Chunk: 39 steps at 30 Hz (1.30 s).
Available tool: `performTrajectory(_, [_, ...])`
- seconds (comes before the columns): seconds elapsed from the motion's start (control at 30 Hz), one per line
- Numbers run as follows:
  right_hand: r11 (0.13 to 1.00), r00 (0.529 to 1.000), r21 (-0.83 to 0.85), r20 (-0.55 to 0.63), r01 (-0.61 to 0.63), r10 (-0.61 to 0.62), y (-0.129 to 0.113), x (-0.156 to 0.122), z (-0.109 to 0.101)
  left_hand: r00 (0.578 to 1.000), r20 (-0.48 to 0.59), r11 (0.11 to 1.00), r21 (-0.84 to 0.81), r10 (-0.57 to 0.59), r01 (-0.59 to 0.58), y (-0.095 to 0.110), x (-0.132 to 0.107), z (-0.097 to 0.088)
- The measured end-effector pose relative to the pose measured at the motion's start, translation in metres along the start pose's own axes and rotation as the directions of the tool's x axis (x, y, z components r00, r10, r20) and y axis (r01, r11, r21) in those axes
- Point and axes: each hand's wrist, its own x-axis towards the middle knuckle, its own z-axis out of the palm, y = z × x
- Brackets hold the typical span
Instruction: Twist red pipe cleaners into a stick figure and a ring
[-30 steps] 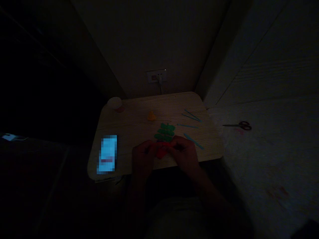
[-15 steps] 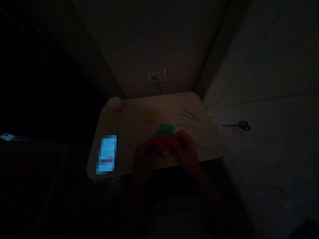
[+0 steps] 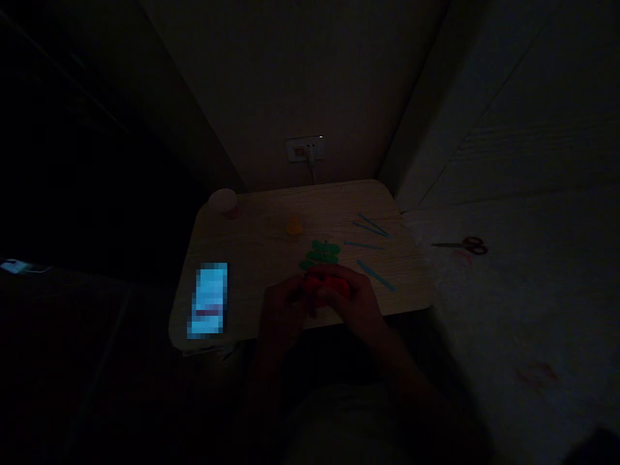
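In dim light, a bright red, soft-looking piece (image 3: 340,288) is held just above the table's front edge; its exact kind cannot be made out. My right hand (image 3: 362,303) is closed around it, with the thumb pressed on its near face. The fingers of my left hand (image 3: 283,313) pinch its left end, partly lost in shadow. Right behind the hands lies a green piece with several rounded lobes (image 3: 323,252), its near part covered by them. A small orange piece (image 3: 294,226) sits farther back on the table.
Several thin blue strips (image 3: 376,276) lie on the right of the wooden table (image 3: 261,252). A lit phone (image 3: 209,300) rests at the left, a cup (image 3: 224,203) at the back left corner. Scissors (image 3: 467,245) are beyond the right edge. A wall socket (image 3: 305,150) holds a plug.
My right hand has shifted slightly down and left, its fingers now folded over the red piece, which looks more bunched up. A blue strip beside that hand is now more exposed.
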Motion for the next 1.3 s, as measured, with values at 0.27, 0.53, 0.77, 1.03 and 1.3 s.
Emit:
performTrajectory(0.27, [0.979,0.997,0.202,-0.049,-0.041,0.052,0.005,0.001,0.003,0.996,0.065,0.998,-0.007,-0.061,0.061,-0.007,-0.003,0.013])
performTrajectory(0.53, [0.768,0.948,0.63,-0.162,-0.115,0.275,0.002,0.017,-0.014,0.997,0.066,0.999,-0.041,0.034,-0.031,-0.013,0.0,0.01])
performTrajectory(0.77, [0.682,0.932,0.709,-0.098,-0.18,0.348,-0.004,0.013,-0.01,0.995,-0.012,0.988,0.118,0.097,-0.095,-0.012,0.002,0.01])
performTrajectory(1.03, [0.714,0.949,0.688,-0.122,-0.131,0.291,0.0,0.019,-0.025,0.948,-0.115,0.632,0.768,0.297,-0.104,-0.036,0.012,-0.011])
performTrajectory(1.3, [0.807,0.958,0.582,-0.16,-0.104,0.239,0.006,0.018,-0.034,0.961,-0.054,0.559,0.821,0.272,-0.113,-0.043,0.012,0.0])
